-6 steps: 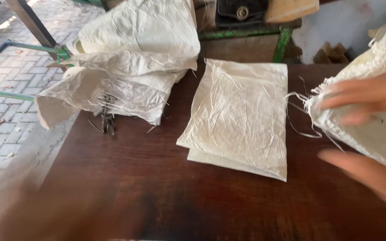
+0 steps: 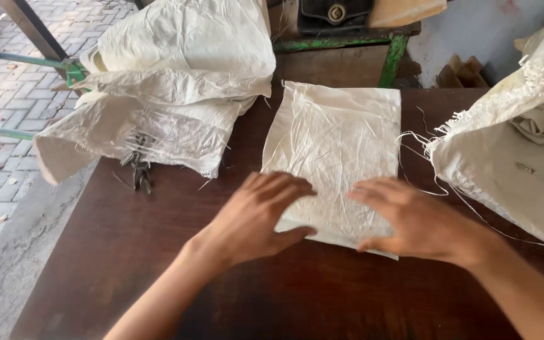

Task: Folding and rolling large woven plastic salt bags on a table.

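The left hand (image 2: 256, 220) lies palm down on the near left corner of a folded sack (image 2: 335, 157), a flat white woven piece lying on the dark wooden tabletop (image 2: 127, 252). Its fingers (image 2: 284, 186) are spread and nearly straight, pressing flat on the weave, while the thumb reaches along the sack's near edge; they grip nothing.

The right hand (image 2: 413, 220) rests on the near right corner of the same sack, palm down, fingers (image 2: 373, 192) stretched flat and a little apart, pointing toward the left hand. The thumb lies by the near edge. This hand too clasps nothing, only pressing on the cloth. The fingertips of the two hands are near each other but apart, with a strip of sack between them.

Beyond the left fingers, well apart, a heap of sacks (image 2: 171, 82) lies crumpled at the far left of the tabletop, hanging over its edge. Under its near edge lies a dark metal tool (image 2: 138, 169), perhaps shears; I cannot tell which. To the right of the right fingers a big frayed sack (image 2: 511, 164) lies near, its loose threads trailing to the folded sack's right edge.
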